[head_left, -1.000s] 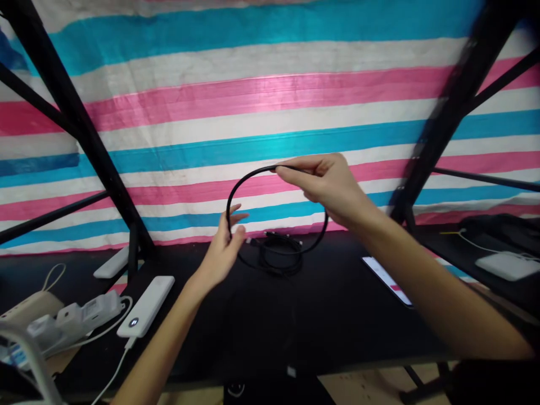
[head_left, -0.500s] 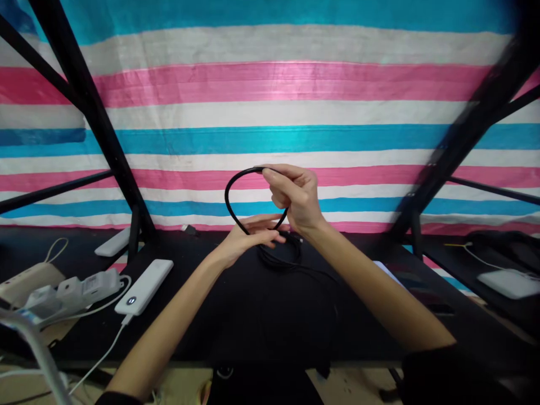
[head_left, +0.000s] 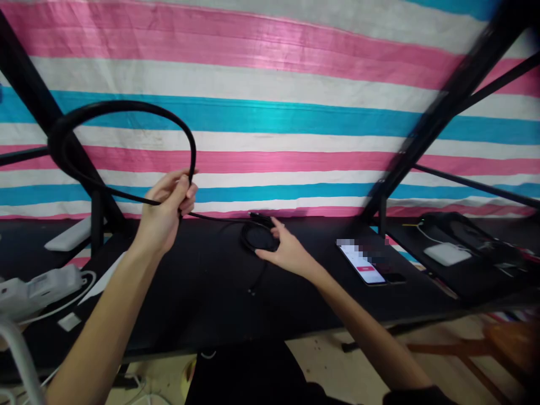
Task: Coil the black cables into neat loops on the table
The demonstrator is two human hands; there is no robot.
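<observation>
My left hand [head_left: 163, 216] is closed around a black cable [head_left: 126, 106], raised above the left part of the table. The cable bows out in a wide loop up and to the left of the hand. From the fist a thinner length runs right to a black coil [head_left: 247, 239] lying on the table. At that coil's right side is my right hand [head_left: 291, 253], thumb and fingers apart around its edge. Whether the fingertips touch the coil is hard to tell. A cable end rests just in front of the coil.
A lit phone [head_left: 363, 267] lies on the black table [head_left: 202, 292] at right. On the left are a white power strip [head_left: 40, 289] and a white power bank [head_left: 103, 275], partly behind my forearm. Black metal posts [head_left: 439, 129] frame both sides before a striped sheet [head_left: 270, 146].
My left hand has moved left and up, carrying the cable loop, which looks larger. My right hand has let go of the loop and lowered to the coil. The view has turned right and downward.
</observation>
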